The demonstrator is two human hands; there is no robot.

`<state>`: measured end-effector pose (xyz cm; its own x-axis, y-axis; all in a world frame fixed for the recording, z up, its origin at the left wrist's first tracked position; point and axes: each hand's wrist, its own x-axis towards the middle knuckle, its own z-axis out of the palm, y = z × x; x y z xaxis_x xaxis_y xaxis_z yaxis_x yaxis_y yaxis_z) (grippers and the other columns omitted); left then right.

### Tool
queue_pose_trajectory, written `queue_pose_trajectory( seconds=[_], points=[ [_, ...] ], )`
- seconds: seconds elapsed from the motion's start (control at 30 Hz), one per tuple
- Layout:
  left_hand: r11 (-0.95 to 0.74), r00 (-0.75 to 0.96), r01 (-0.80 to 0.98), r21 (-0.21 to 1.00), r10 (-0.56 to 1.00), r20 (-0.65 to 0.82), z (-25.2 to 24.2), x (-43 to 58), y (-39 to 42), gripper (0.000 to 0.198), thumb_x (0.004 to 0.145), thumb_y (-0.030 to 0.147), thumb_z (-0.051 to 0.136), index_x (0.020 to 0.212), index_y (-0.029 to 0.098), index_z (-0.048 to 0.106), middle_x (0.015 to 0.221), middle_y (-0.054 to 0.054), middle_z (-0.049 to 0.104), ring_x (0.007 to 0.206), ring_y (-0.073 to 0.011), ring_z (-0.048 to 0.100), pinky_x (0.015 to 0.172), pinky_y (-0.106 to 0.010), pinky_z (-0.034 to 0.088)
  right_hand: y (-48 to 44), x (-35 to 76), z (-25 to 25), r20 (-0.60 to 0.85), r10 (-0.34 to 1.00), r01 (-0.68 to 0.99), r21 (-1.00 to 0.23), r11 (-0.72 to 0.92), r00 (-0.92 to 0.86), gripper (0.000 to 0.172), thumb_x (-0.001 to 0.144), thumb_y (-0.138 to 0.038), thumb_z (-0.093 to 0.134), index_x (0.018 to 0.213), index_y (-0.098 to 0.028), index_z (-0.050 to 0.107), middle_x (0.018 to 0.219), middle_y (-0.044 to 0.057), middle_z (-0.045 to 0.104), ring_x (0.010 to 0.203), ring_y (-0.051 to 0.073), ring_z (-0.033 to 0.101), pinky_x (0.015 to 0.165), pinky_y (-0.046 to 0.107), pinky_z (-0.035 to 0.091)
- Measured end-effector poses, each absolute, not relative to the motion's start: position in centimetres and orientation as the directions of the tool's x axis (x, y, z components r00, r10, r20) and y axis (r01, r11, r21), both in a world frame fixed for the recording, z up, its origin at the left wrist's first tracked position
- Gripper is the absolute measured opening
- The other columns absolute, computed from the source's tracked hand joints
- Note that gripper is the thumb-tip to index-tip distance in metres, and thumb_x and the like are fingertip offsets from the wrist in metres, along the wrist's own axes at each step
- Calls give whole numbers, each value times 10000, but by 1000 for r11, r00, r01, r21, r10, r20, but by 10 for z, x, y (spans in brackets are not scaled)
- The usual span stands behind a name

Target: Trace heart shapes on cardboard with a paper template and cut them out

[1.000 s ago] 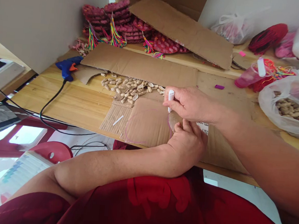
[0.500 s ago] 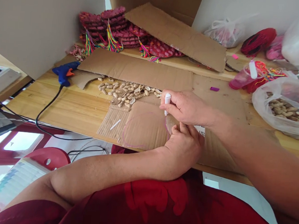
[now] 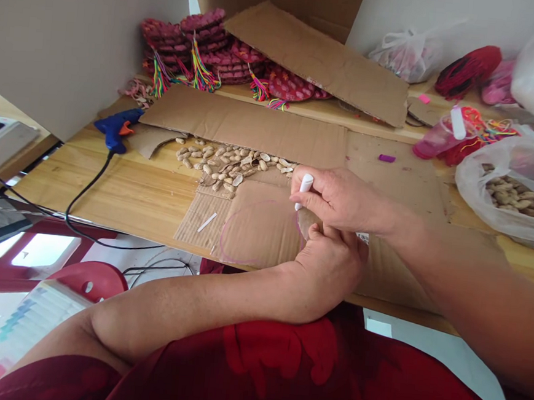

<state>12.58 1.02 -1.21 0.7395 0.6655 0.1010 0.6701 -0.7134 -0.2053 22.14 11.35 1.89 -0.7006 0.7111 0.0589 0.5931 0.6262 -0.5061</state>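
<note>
My right hand [image 3: 341,199] is closed round a white marker [image 3: 304,187], its tip down on a small round cardboard piece [image 3: 307,219]. My left hand [image 3: 334,261] lies just below, fingers pressing that piece against the cardboard sheet [image 3: 265,224] at the table's near edge. A pink outline of a circle is drawn on the sheet to the left of my hands. A pile of peanuts in their shells [image 3: 228,160] lies just beyond the sheet.
A blue glue gun [image 3: 114,127] with a black cord lies at the left of the wooden table [image 3: 125,182]. Pink woven pieces with tassels [image 3: 214,54] are stacked behind, under a cardboard flap [image 3: 319,59]. A plastic bag of peanuts [image 3: 512,188] sits right.
My right hand with the marker has shifted slightly right and down along the edge of the round piece. My left hand has stayed pressed on it.
</note>
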Motion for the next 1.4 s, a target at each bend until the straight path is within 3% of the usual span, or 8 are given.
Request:
queue_pose_trajectory(
  seconds=[0.1,0.23,0.43,0.7,0.9,1.1,1.3,1.4],
  points=[
    [-716,742,667,-206,663,99,-13,126,10,375,919,-22,421,1138,49,717,968,-172,756,812,-253,749,614,-290,566,113,225,15,74,695,560,-534,633,-715,148,972,-301,522,856,-215,552,739,1,643,665,146,540,666,287,343],
    [-681,716,695,-230,684,141,-16,129,10,382,955,26,416,1200,38,708,1114,-234,754,941,-313,764,662,-339,602,117,229,12,139,732,582,-516,628,-667,141,961,-296,527,847,-214,542,742,-4,640,627,134,517,648,286,335],
    [-705,733,679,-203,667,133,-15,127,11,377,909,-19,417,1112,53,726,1009,-189,768,841,-276,771,602,-296,588,114,229,12,105,702,543,-558,628,-704,174,974,-328,519,854,-212,565,766,2,664,656,140,540,656,283,358],
    [-675,724,681,-285,678,124,-19,132,12,444,1006,84,403,1362,33,664,1337,-292,685,1235,-407,694,749,-375,643,123,238,12,139,791,633,-525,569,-596,131,953,-318,531,865,-223,551,646,-30,579,581,135,467,631,299,318],
    [-696,728,682,-224,677,111,-17,130,17,381,936,38,463,1205,53,732,1057,-223,753,917,-332,770,579,-312,574,115,233,9,136,742,560,-572,599,-656,153,961,-330,521,871,-213,562,752,-5,659,651,139,547,660,285,358],
    [-707,758,633,-316,650,63,-10,129,22,431,1008,151,444,1363,58,670,1314,-287,687,1172,-434,714,783,-438,616,122,240,11,123,797,620,-562,547,-591,138,958,-317,532,867,-218,561,663,-27,593,606,139,495,652,299,328],
    [-734,782,596,-326,623,26,-7,127,25,427,1039,178,422,1373,63,661,1303,-273,696,1203,-383,711,860,-429,617,125,253,10,141,820,654,-536,534,-554,132,943,-305,541,846,-219,567,640,-25,573,585,144,484,638,309,325],
    [-749,786,588,-305,618,-3,-5,127,25,434,1033,142,388,1357,65,666,1238,-244,720,1157,-362,730,810,-397,629,123,259,11,133,833,676,-522,520,-538,120,933,-299,544,841,-226,565,645,-21,584,591,151,495,635,312,326]
  ],
)
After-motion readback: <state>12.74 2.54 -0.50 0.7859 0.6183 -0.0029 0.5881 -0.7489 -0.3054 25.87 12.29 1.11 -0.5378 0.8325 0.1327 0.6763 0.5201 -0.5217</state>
